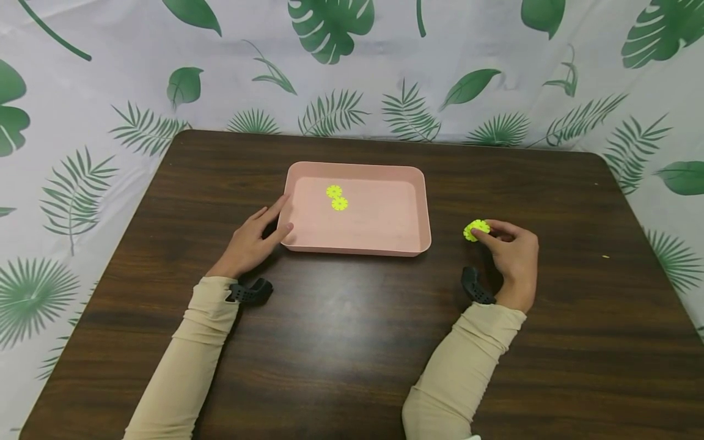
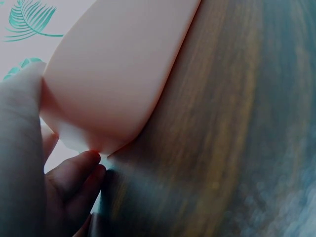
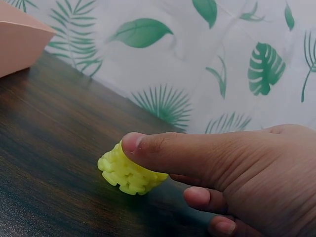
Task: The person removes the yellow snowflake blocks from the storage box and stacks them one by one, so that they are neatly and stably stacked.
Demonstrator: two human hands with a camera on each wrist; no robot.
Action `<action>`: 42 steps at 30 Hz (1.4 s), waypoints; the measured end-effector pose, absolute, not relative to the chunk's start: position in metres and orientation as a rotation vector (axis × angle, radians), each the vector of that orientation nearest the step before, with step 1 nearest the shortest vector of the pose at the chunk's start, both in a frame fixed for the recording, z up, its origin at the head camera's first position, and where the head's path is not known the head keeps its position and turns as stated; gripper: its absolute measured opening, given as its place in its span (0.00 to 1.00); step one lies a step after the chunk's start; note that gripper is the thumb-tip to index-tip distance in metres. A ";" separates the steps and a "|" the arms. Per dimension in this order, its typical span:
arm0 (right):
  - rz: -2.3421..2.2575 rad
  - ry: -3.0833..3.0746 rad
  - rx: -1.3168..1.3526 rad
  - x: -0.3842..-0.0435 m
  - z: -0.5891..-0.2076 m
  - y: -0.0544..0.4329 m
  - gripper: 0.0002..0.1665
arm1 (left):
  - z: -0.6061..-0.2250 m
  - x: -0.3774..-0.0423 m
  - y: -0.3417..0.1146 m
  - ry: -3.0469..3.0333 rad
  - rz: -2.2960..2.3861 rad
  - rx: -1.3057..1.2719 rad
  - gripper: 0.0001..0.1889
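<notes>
A shallow pink tray [image 1: 357,252] lies on the table, with two bright yellow notched discs [image 1: 339,203] touching each other inside it. My left hand [image 1: 250,241] holds the tray's left end. Seen from the left wrist, its fingers [image 2: 76,170] curl against the outer wall, with the thumb up at the rim. To the right of the tray, my right hand [image 1: 514,250] pinches a small stack of yellow notched discs [image 3: 129,174] between thumb and fingers. The stack is tilted and close above the table; whether it touches the wood I cannot tell.
The dark wooden table [image 1: 341,342] runs back to a white cloth [image 1: 385,67] printed with green leaves. A tiny pale scrap [image 1: 605,256] lies to the right of my right hand. A black strap mount [image 1: 252,292] sits on each wrist.
</notes>
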State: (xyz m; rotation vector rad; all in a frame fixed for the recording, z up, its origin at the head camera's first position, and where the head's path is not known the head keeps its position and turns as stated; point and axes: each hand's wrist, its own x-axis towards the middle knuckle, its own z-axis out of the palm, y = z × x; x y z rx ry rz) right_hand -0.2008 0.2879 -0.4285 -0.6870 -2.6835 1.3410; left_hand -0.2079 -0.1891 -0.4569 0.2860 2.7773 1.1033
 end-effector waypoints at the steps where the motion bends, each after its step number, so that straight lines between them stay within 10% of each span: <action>1: 1.341 -2.690 -0.690 -0.201 -0.428 0.287 0.29 | -0.457 -0.207 -0.190 2.778 1.104 0.283 0.36; 21: 1.373 -2.607 -0.652 -0.210 -0.426 0.271 0.32 | -0.461 -0.203 -0.200 2.757 1.126 0.256 0.37; 42: 1.379 -2.657 0.331 -0.266 -0.398 0.115 0.21 | -0.453 -0.208 -0.193 2.753 1.131 0.309 0.37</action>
